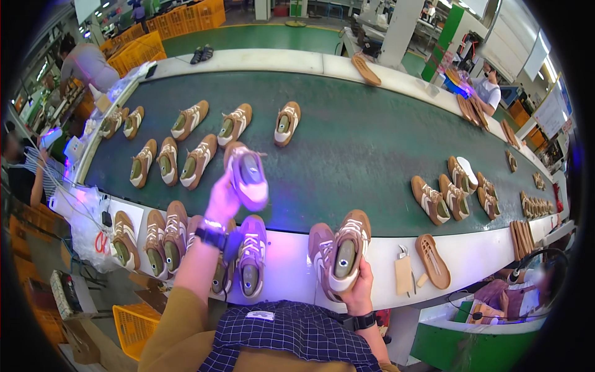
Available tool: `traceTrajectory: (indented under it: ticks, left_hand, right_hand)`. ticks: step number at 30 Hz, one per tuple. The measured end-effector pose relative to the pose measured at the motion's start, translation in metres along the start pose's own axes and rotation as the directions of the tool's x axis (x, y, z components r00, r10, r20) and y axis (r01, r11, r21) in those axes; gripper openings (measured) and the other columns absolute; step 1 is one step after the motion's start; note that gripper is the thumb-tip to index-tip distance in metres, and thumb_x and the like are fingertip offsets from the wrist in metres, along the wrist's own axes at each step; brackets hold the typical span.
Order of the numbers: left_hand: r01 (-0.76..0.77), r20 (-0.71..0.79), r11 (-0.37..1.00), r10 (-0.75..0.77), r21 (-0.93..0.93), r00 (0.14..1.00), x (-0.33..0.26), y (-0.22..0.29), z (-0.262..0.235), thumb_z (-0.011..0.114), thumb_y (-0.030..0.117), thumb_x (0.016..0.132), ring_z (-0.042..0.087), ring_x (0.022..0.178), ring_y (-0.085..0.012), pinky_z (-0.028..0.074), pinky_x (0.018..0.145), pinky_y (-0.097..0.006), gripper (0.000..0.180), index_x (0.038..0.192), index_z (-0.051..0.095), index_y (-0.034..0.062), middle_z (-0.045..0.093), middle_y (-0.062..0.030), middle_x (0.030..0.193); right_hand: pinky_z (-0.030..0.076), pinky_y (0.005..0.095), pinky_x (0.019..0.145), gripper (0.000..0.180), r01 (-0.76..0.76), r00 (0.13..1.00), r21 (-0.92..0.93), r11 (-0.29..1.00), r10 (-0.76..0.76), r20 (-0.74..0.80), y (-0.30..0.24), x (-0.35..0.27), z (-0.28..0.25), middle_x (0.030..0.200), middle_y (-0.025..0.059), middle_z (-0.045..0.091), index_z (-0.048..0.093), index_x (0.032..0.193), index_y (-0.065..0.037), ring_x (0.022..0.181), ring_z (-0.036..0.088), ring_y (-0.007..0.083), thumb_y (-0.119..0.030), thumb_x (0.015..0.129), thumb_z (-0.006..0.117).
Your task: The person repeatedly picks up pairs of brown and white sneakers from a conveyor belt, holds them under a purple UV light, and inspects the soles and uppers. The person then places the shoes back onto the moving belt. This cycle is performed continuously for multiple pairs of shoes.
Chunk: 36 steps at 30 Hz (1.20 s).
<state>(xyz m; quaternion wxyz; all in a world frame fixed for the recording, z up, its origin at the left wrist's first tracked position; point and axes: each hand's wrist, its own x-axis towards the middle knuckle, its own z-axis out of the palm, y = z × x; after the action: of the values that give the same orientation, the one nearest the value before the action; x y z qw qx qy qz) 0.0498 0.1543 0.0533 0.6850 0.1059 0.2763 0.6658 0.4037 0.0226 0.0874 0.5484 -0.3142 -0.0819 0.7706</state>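
Note:
Raised over the belt's near edge is a tan shoe [253, 183], with my left hand [223, 201] closed around its side; it is tinted purple by light and slightly blurred. My right hand [359, 292] grips the heel of another tan sneaker [348, 257] with white stripes and an olive shoe last inside. That sneaker is tilted against a second brown shoe [320, 251], toe away from me, on the white near ledge [288, 248]. Below my left hand stands a purple-lit sneaker [252, 257]; my left forearm partly hides the shoe beside it.
Several tan shoes stand on the green conveyor belt [347, 161], left and right. More shoes line the ledge's left end. Right of my right hand lie a tan card [404, 276], a thin tool and a gum-coloured sole [432, 261]. Co-workers sit along both sides.

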Motion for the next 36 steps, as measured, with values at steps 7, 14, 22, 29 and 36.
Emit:
traceTrajectory:
  ticks: [7, 14, 22, 29, 36]
  left_hand:
    - [0.046, -0.424, 0.907, 0.15, 0.418, 0.893, -0.002, 0.007, -0.032, 0.06, 0.036, 0.085, 0.047, 0.114, -0.0349, 0.043, 0.091, -0.044, 0.068, 0.133, 0.03, -0.0003, 0.032, -0.0256, 0.137]
    - [0.043, -0.262, 0.918, 0.068, 0.394, 0.963, -0.092, -0.053, -0.007, 0.059, 0.018, 0.084, 0.056, 0.089, -0.0193, 0.046, 0.082, -0.034, 0.028, 0.107, 0.054, 0.0046, 0.059, -0.0071, 0.096]
    - [0.179, -0.108, 0.875, -0.146, 0.449, 0.983, -0.119, -0.112, 0.05, 0.054, 0.018, 0.085, 0.06, 0.085, -0.0217, 0.049, 0.079, -0.035, 0.024, 0.102, 0.056, 0.0013, 0.062, -0.0121, 0.093]
    - [0.258, -0.23, 0.858, -0.17, 0.444, 0.958, -0.123, -0.134, 0.038, 0.055, 0.018, 0.084, 0.061, 0.08, -0.0225, 0.05, 0.075, -0.035, 0.025, 0.102, 0.056, 0.0005, 0.062, -0.0129, 0.089]
    - [0.312, -0.26, 0.827, -0.209, 0.468, 0.943, -0.1, -0.164, 0.069, 0.053, 0.015, 0.086, 0.061, 0.077, -0.0207, 0.051, 0.073, -0.033, 0.021, 0.1, 0.057, 0.0002, 0.063, -0.013, 0.087]
  right_hand:
    - [0.052, 0.044, 0.076, 0.053, -0.127, 0.991, 0.1, 0.987, 0.13, -0.02, -0.019, 0.001, -0.018, 0.111, 0.021, 0.057, 0.044, 0.127, -0.003, 0.092, 0.061, 0.0321, -0.041, 0.092, 0.033]
    - [0.046, 0.0454, 0.091, 0.046, -0.274, 0.92, 0.175, 0.946, 0.205, 0.334, -0.075, 0.152, 0.037, 0.126, 0.0131, 0.049, 0.041, 0.133, -0.01, 0.114, 0.049, 0.0327, -0.033, 0.093, 0.039]
    - [0.055, 0.0444, 0.067, 0.057, -0.024, 0.98, -0.304, 0.952, 0.083, 0.182, -0.068, 0.268, 0.048, 0.117, 0.0255, 0.044, 0.035, 0.122, 0.004, 0.082, 0.061, 0.0354, -0.036, 0.086, 0.056]
    - [0.051, 0.0291, 0.069, 0.033, 0.086, 0.972, -0.935, 0.344, -0.236, 0.003, -0.134, 0.201, -0.062, 0.089, 0.0094, 0.063, 0.062, 0.1, 0.001, 0.081, 0.061, 0.0174, -0.02, 0.076, 0.068]
    - [0.043, 0.0419, 0.089, 0.041, -0.305, 0.606, -0.876, -0.374, -0.786, 0.125, -0.318, 0.191, -0.165, 0.094, 0.0207, 0.062, 0.062, 0.091, -0.001, 0.096, 0.057, 0.038, -0.025, 0.059, 0.071]
